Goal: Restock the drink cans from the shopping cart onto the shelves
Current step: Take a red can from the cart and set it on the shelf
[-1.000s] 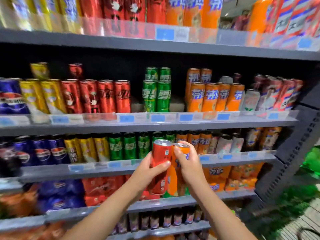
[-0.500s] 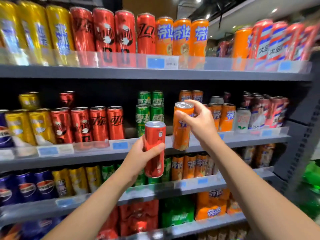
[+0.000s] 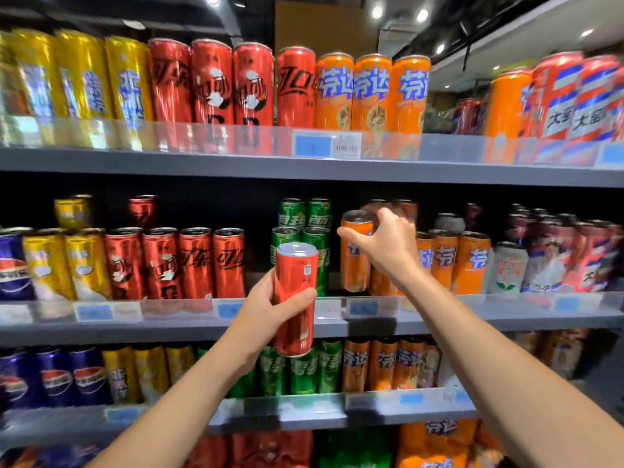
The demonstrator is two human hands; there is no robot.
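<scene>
The left hand [image 3: 266, 312] grips a red cola can [image 3: 294, 298] around its lower half, thumb across the front and fingers wrapped behind, holding it upright in front of the middle shelf [image 3: 189, 324]. The can's silver top sits level with the green cans [image 3: 300, 238] stacked two high on that shelf, and its base hangs below the shelf's front edge.

The right hand [image 3: 388, 244] is raised higher and reaches in over the middle shelf, clasping an orange soda can [image 3: 354, 251] near its top, thumb on the near side and fingers curled round the back. This can stands upright just right of the green cans and just left of the row of orange cans [image 3: 452, 261] already on the shelf. Whether its base touches the shelf cannot be told, since the clear front rail [image 3: 506, 302] blurs that spot.

Left of the green cans on the middle shelf stand four red cola cans [image 3: 175, 261], with a gap between the two groups directly behind the held red can. Further left are yellow cans [image 3: 67, 265] and a blue cola can [image 3: 13, 265].

The top shelf [image 3: 236, 167] carries yellow, red and orange cans in a row. The shelf below [image 3: 304, 413] the middle one holds blue, yellow, green and orange cans.
</scene>
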